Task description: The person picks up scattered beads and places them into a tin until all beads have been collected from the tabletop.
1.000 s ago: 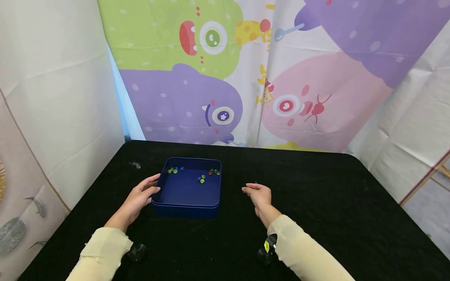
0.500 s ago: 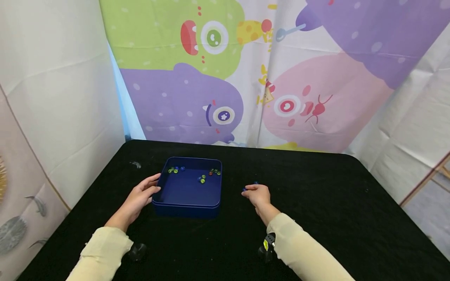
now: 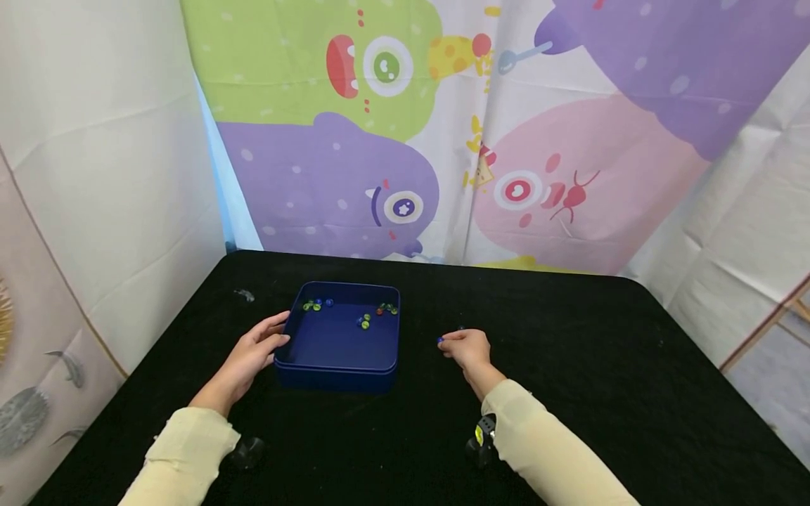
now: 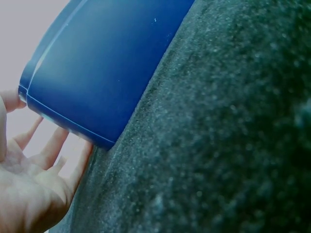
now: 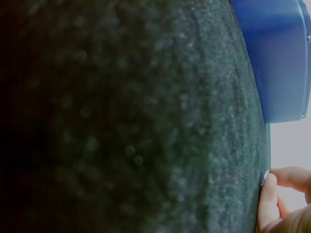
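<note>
A deep blue rectangular box (image 3: 337, 379) stands open-topped on the black cloth, with several glass marbles (image 3: 365, 325) lying in it. My left hand (image 3: 248, 358) touches its left wall; in the left wrist view the thumb is at the rim and the fingers (image 4: 52, 148) reach straight along the side. To the right of the box, my right hand (image 3: 468, 351) pinches a small blue marble (image 3: 440, 340) between thumb and fingertips, low over the cloth. Just behind that hand, a second dark blue marble (image 3: 461, 327) shows partly.
Black cloth (image 3: 569, 365) covers the table. A small grey scrap-like mark (image 3: 244, 295) lies at the back left. A cartoon-print curtain (image 3: 329, 183) hangs behind the table's far edge, and white cloth walls (image 3: 120, 176) flank it.
The right fingers have drawn together around the blue marble, which now shows at their tips. The left hand and the box stay put.
</note>
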The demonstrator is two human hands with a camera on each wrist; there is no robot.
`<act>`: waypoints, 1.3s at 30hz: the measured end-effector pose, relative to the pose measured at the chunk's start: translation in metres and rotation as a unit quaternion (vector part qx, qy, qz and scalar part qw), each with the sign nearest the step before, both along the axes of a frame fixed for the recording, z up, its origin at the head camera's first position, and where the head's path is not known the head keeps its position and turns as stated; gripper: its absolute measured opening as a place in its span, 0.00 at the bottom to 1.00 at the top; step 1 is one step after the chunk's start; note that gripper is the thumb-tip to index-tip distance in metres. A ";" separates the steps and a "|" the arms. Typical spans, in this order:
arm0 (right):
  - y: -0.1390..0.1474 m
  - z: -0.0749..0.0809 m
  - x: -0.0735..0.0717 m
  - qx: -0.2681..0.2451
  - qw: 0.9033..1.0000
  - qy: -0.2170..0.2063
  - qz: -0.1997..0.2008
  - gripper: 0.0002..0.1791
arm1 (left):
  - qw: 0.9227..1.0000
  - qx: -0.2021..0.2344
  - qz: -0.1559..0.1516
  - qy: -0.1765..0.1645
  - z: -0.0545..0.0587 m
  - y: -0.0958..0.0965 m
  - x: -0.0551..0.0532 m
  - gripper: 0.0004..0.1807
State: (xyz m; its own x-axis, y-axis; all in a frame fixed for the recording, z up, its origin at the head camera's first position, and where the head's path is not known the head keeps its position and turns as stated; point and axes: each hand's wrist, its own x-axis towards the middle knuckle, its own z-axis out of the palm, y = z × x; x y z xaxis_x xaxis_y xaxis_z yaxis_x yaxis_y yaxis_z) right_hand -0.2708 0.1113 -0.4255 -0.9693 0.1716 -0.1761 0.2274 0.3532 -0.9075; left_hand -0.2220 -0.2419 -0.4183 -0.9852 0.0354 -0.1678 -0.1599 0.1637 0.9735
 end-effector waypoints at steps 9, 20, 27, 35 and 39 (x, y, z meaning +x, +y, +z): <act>0.005 -0.003 -0.007 -0.113 0.993 -0.016 -0.033 0.09 | 1.000 0.003 0.001 0.002 -0.001 -0.001 0.000 0.32; 0.003 -0.003 -0.005 -0.175 0.983 0.010 -0.060 0.11 | 1.000 0.007 0.001 -0.003 0.000 0.000 0.000 0.31; -0.005 0.004 0.001 -0.202 0.977 0.042 -0.055 0.11 | 1.000 0.005 0.001 -0.001 -0.001 0.000 -0.001 0.31; -0.017 0.011 0.001 -0.214 0.974 0.054 -0.042 0.11 | 1.000 0.004 0.000 -0.004 0.001 0.000 0.000 0.31; -0.024 0.017 0.002 -0.214 0.974 0.055 -0.037 0.10 | 1.000 0.004 -0.002 -0.003 0.001 -0.001 0.000 0.31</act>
